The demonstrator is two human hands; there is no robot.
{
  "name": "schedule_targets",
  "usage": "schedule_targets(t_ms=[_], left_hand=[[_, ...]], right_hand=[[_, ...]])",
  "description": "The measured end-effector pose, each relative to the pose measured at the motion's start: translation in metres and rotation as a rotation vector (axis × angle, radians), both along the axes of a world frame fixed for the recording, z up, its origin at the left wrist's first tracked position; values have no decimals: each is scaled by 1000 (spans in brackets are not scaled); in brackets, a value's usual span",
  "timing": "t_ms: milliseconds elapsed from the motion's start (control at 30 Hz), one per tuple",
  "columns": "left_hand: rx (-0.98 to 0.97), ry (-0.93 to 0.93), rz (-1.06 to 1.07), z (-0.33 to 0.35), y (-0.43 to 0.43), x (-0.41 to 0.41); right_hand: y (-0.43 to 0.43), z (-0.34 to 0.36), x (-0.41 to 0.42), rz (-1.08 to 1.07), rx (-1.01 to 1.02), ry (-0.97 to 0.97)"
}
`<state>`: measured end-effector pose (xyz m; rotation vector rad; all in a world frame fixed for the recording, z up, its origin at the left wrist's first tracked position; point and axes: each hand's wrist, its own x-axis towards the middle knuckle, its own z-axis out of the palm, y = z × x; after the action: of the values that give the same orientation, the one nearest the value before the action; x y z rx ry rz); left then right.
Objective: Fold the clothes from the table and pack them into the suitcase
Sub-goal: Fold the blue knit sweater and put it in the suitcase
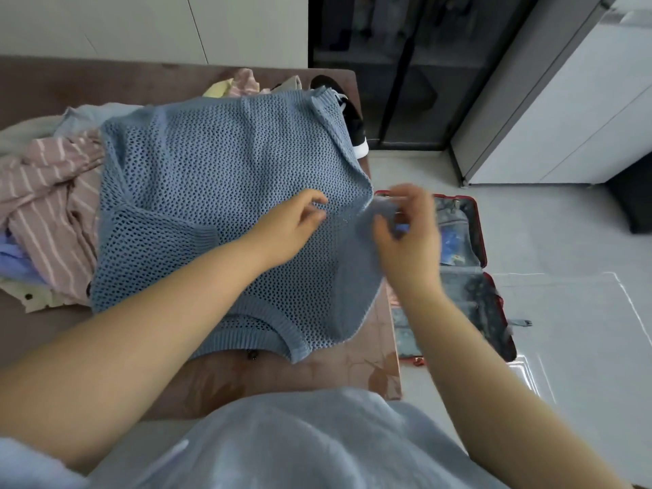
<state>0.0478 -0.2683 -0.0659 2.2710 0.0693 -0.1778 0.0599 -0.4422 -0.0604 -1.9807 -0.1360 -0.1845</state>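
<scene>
Head view: the blue mesh sweater (225, 171) lies spread over the right half of the brown table (317, 379), its right side running along the table's right edge (the ribbed collar is nearest the person). The right hand (405, 231), blurred, pinches a lifted fold of the sweater between thumb and curled fingers just past that edge. The left hand (293, 225) rests on the knit with its fingers bent; whether they grip it I cannot tell. The suitcase (480, 238) lies open on the pale glossy floor (571, 248), just beside the table, with bare floor to its right. A striped pink garment (46, 206) touches the sweater's left side; a black-and-white shoe (354, 130) sits at the far corner, before a dark glass cabinet (405, 65)
</scene>
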Motion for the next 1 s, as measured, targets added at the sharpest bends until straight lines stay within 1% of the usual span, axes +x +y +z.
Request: schedule_targets(t_ms=[33, 100, 133, 167, 200, 233, 267, 333, 367, 433, 467, 500, 567, 600, 633, 667, 733, 767, 867, 933, 1000], left_hand=[[-84, 8, 72, -1, 6, -2], [-197, -42, 248, -8, 23, -10], [-195, -96, 331, -13, 34, -17], [-167, -151, 395, -20, 44, -25], [-138, -202, 444, -25, 54, -34], [-122, -241, 476, -30, 62, -44], [-111, -269, 487, -34, 69, -53], [-66, -300, 446, -35, 76, -71], [-8, -323, 400, -35, 78, -81], [210, -428, 333, -38, 86, -100], [349, -477, 346, -41, 91, -109], [463, -514, 395, -43, 99, -119], [583, -532, 578, -45, 118, -137], [602, -488, 674, -45, 128, -144], [585, -398, 749, -45, 137, -150], [542, -267, 792, -46, 145, -154], [437, 23, 775, -52, 154, -163], [395, 105, 742, -58, 154, -169], [319, 146, 715, -72, 147, -188], [280, 177, 754, -78, 142, -195], [242, 232, 789, -87, 135, -199]], right_hand=[[13, -2, -12, 159, -52, -21], [33, -15, -36, 557, -180, 44], [40, -24, -46, 743, -318, 97], [42, -37, -52, 884, -469, 144], [41, -48, -54, 960, -569, 171], [38, -57, -54, 964, -605, 179], [33, -64, -52, 912, -606, 187], [22, -76, -43, 715, -620, 214], [17, -81, -38, 603, -638, 215], [10, -86, -29, 390, -655, 260], [9, -88, -25, 309, -653, 314], [8, -90, -21, 260, -644, 387], [6, -93, -15, 265, -617, 536], [3, -93, -12, 292, -609, 585], [-1, -93, -9, 315, -610, 605], [-7, -91, -7, 331, -620, 615], [-21, -87, -5, 341, -652, 609], [-28, -85, -5, 338, -682, 579], [-42, -86, -16, 316, -833, 395], [-43, -88, -25, 324, -859, 268], [-37, -87, -34, 383, -869, 157]])
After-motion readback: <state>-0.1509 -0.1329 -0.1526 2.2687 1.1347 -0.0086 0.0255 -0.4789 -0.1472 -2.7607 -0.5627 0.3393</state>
